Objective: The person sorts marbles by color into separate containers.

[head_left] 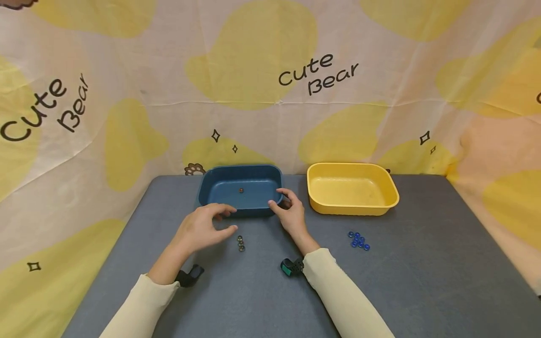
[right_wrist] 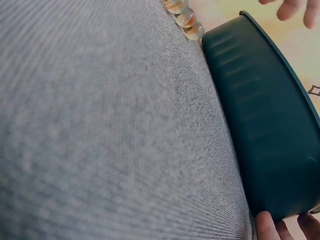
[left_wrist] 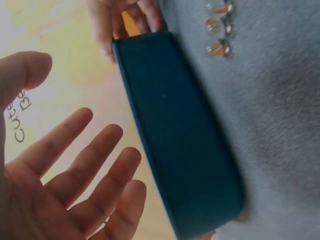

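My right hand [head_left: 291,215] holds the right end of a dark blue plastic bin [head_left: 236,212], its thumb at the near corner and fingers at the rim. One small brownish marble [head_left: 241,190] lies inside the bin. In the left wrist view, my left hand [left_wrist: 80,185] is spread beside the bin [left_wrist: 175,135], apart from it and with nothing in its grasp. The head view has that hand in front of the bin's near left side. Close by on the table, clear marbles with orange swirls [head_left: 241,243] form a short row.
A yellow bin [head_left: 352,210] stands right of the blue one. In front of it lies a cluster of several blue marbles [head_left: 358,240]. The grey table [head_left: 262,300] ends at a patterned cloth backdrop [head_left: 253,117] behind both bins.
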Available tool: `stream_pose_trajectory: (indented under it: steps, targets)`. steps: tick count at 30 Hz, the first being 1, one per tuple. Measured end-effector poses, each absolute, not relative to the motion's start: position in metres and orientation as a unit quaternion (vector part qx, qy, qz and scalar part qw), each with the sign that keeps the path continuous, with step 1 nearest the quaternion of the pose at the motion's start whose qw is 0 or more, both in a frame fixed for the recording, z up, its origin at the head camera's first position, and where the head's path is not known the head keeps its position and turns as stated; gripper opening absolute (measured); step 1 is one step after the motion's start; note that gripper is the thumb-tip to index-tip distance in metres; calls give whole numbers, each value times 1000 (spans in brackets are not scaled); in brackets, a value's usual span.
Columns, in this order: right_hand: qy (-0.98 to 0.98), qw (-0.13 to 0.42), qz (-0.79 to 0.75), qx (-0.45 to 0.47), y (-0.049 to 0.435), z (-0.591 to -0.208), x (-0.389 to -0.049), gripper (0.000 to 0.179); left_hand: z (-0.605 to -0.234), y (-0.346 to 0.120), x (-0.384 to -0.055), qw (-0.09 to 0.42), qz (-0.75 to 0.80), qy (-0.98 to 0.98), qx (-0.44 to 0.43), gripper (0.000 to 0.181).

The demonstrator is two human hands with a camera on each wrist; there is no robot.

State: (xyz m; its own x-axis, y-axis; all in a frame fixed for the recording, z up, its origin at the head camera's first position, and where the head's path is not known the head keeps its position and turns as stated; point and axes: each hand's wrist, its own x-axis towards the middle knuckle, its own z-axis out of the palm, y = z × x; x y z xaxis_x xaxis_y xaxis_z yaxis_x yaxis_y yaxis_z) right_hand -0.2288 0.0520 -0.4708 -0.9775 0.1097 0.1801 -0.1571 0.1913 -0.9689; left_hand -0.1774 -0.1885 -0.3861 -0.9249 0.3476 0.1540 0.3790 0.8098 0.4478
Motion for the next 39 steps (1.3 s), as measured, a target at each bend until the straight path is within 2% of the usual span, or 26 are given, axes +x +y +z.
stream_pose_trajectory:
  steps: [11,22,27,39]
  targets:
    - [-754,99,649,22,54,-470,-232,48,-407,-183,-176,-12,-248,-949,-197,35]
    - [-751,102,652,29,54,-450,-219,44,-427,-181,-179,-44,-243,-951,-188,27]
    - [-757,95,646,32,54,-434,-210,42,-435,-183,-182,-48,-245,-950,-189,24]
    - [-758,100,644,26,52,-434,-210,41,-443,-180,-187,-44,-251,-947,-196,20]
